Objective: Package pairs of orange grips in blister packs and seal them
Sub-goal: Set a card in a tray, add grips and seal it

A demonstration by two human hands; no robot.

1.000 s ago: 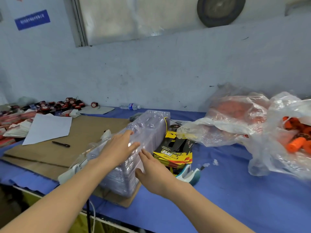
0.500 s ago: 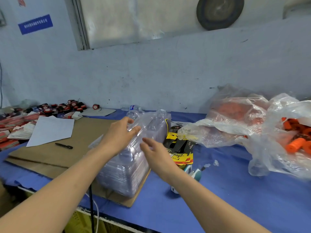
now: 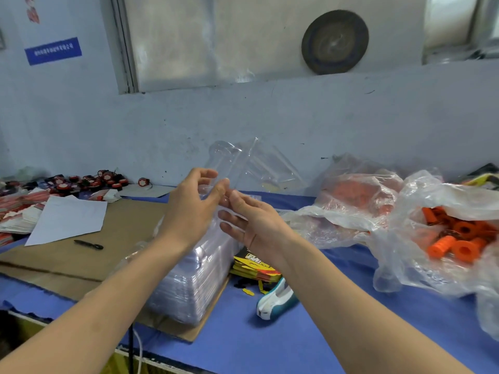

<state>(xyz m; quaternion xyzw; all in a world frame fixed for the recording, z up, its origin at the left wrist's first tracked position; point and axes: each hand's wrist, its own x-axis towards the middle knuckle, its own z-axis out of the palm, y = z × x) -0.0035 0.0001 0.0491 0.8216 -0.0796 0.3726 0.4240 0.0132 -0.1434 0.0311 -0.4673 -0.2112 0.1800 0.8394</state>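
A clear blister pack [image 3: 251, 166] is lifted above the table, its two halves spread apart. My left hand [image 3: 190, 209] pinches its near edge between thumb and fingers. My right hand [image 3: 253, 225] pinches the same edge with thumb and forefinger, its other fingers spread. Below them a stack of clear blister packs [image 3: 194, 276] lies in a plastic bag. Orange grips [image 3: 459, 238] sit in an open clear plastic bag at the right. Yellow and black printed cards [image 3: 253, 265] lie stacked beside the blister stack.
A white and teal stapler [image 3: 275, 299] lies on the blue table cover [image 3: 297, 341]. Brown cardboard [image 3: 121, 238] carries a white sheet [image 3: 67, 220] and a black pen [image 3: 87, 244]. Red parts [image 3: 89, 182] lie at the back left. Another bag [image 3: 351, 209] of reddish parts sits centre right.
Both hands have risen off the stack, lifting one blister pack away from it. The pack now hangs open in the air in front of the wall.
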